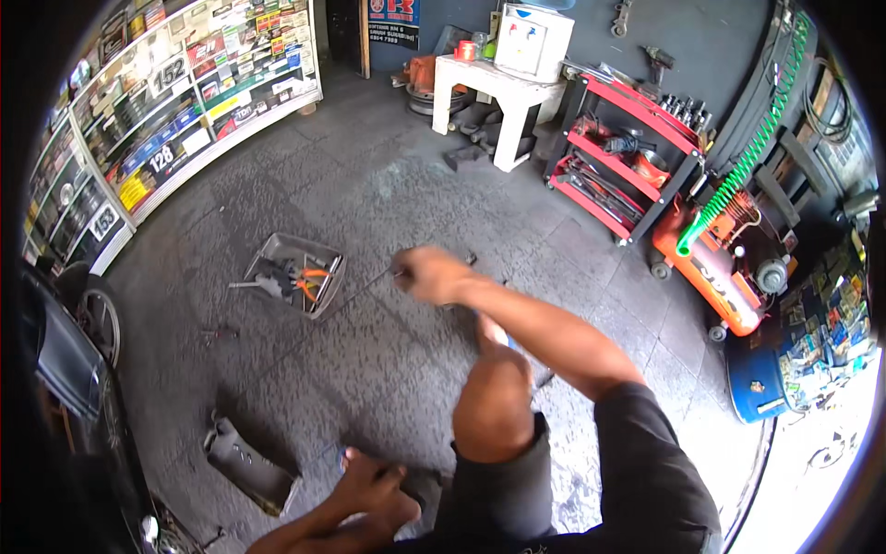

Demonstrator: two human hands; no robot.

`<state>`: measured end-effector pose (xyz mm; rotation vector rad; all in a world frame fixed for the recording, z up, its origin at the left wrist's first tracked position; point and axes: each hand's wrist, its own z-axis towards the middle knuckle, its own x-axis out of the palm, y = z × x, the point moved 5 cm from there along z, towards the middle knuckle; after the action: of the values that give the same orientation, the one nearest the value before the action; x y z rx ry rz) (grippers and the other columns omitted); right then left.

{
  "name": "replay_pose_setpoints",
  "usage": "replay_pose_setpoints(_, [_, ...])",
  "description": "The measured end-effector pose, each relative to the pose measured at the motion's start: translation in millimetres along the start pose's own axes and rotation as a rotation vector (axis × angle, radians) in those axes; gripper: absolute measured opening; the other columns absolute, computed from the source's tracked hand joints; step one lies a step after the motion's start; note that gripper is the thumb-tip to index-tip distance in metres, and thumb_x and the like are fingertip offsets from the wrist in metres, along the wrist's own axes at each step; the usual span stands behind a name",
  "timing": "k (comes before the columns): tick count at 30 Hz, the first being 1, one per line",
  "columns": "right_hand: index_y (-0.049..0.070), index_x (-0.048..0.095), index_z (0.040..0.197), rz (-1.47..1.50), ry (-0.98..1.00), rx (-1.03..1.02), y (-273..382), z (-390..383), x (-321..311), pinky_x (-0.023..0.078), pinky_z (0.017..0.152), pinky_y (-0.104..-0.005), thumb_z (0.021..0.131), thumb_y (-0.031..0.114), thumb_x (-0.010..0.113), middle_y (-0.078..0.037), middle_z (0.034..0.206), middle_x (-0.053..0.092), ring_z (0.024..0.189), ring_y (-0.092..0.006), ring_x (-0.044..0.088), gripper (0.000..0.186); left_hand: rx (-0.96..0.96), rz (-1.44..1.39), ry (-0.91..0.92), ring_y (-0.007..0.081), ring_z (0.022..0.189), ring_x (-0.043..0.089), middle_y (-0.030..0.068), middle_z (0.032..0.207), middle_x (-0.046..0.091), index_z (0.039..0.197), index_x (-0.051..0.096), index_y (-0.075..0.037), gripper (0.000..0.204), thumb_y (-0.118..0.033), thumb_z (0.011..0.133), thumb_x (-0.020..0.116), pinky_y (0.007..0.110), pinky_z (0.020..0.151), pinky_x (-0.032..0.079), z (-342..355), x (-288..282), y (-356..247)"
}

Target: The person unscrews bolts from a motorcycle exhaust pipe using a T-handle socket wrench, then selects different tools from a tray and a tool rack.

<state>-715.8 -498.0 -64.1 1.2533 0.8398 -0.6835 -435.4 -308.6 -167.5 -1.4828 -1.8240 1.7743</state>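
We have the floor (pixel 360 369) beneath us, with shelves (pixel 198 111) along its far left edge. Toward its right edge we see a red cart (pixel 637 100) and, just beside that, an orange compressor (pixel 706 277). A dark panel (pixel 247 468) lies toward the floor's near left corner; a tray (pixel 303 245) sits farther off. Our right grip (pixel 432 274) is curled over the floor, apart from the tray's right edge; our left grip (pixel 374 487) is bent, right of the panel. Whether either holds anything, we cannot tell. Pliers (pixel 316 273) lie by the tray's right edge.
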Motion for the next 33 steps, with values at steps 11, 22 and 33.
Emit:
replay_pose_setpoints(11, [0.005,0.066,0.098,-0.167,0.113,-0.089,-136,240,38,0.053,0.08,-0.0468,0.083,0.014,0.06,-0.021,0.095,0.067,0.094,-0.0389,0.065,0.019,-0.183,-0.096,-0.003,0.0301,0.065,0.067,0.0172,0.072,0.067,0.089,0.072,-0.002,0.038,-0.038,0.09,0.059,0.041,0.062,0.05,214,-68,101])
replay_pose_setpoints(22, [0.003,0.071,0.1,-0.609,-0.868,0.581,-521,126,-403,0.054,0.077,-0.0398,0.086,0.022,0.064,-0.019,0.094,0.071,0.089,-0.0342,0.07,0.024,-0.373,0.218,-0.101,0.0392,0.079,0.066,0.0185,0.08,0.068,0.087,0.069,-0.005,0.034,-0.037,0.088,0.059,0.049,0.071,0.051,416,-119,128])
replay_pose_setpoints(33, [0.007,0.066,0.114,-0.806,-0.675,0.963,-609,201,-551,0.046,0.096,-0.048,0.078,0.021,0.057,-0.025,0.115,0.064,0.111,-0.0393,0.06,0.04,-0.691,0.285,-0.407,0.0369,0.079,0.069,0.0211,0.082,0.07,0.082,0.07,-0.001,0.028,-0.028,0.078,0.066,0.044,0.072,0.054,319,-141,219])
